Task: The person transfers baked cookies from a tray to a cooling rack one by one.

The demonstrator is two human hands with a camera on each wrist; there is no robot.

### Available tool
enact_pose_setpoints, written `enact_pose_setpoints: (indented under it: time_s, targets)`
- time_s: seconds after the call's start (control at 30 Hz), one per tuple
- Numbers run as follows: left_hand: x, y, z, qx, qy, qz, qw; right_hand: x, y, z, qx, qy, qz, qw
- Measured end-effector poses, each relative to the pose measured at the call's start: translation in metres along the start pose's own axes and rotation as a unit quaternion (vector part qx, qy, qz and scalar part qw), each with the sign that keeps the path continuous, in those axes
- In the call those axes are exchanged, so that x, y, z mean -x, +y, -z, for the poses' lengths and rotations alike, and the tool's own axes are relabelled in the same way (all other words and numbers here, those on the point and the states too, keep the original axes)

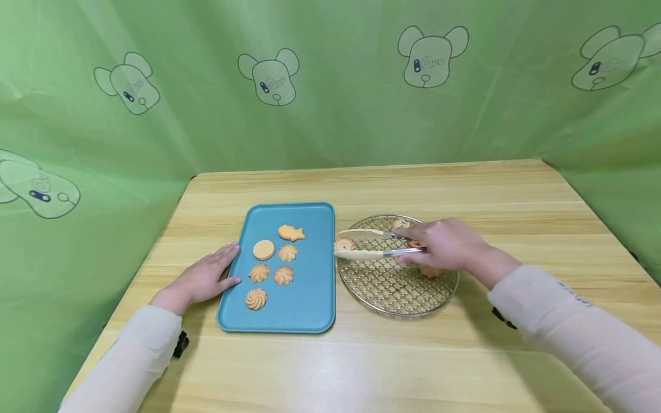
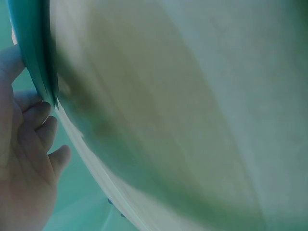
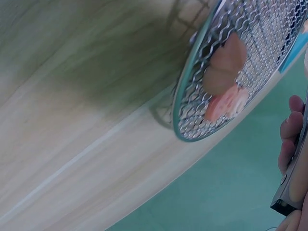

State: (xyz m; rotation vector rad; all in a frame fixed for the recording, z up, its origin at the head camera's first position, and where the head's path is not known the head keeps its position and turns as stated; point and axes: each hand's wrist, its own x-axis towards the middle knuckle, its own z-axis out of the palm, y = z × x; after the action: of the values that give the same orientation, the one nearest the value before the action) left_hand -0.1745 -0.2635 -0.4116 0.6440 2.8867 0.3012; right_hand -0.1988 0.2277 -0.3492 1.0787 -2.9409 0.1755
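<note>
My right hand [image 1: 444,244] grips a pair of tongs [image 1: 361,254] with pale tips and metal handles. Between the tips sits a ring-shaped cookie [image 1: 344,245], over the left rim of a round wire rack [image 1: 403,292] and close to the blue tray [image 1: 315,298]. Against the tray's left edge lies my left hand [image 1: 203,278], fingers extended and touching the rim. A fish-shaped cookie [image 1: 291,232], a round cookie [image 1: 263,249], a swirled cookie [image 1: 256,299] and several flower-shaped cookies [image 1: 283,275] lie on the tray. In the right wrist view, the tongs' handle [image 3: 291,187] shows beside curled fingers.
More cookies lie on the rack, among them a brown one [image 3: 228,53] and a pinkish one [image 3: 224,103], partly hidden under my right hand in the head view. Both tray and rack stand on a wooden table [image 1: 361,373]. Green curtains [image 1: 341,115] surround its back and sides.
</note>
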Motion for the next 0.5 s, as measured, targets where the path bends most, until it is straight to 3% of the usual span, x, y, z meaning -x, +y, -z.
enact_pose_setpoints:
  time_s: [0.5]
  targets:
    - [0.0,-0.001,-0.001,0.002,-0.002,0.0,1.0,0.004,0.023,0.0,0.027,0.002,-0.038,0.9989]
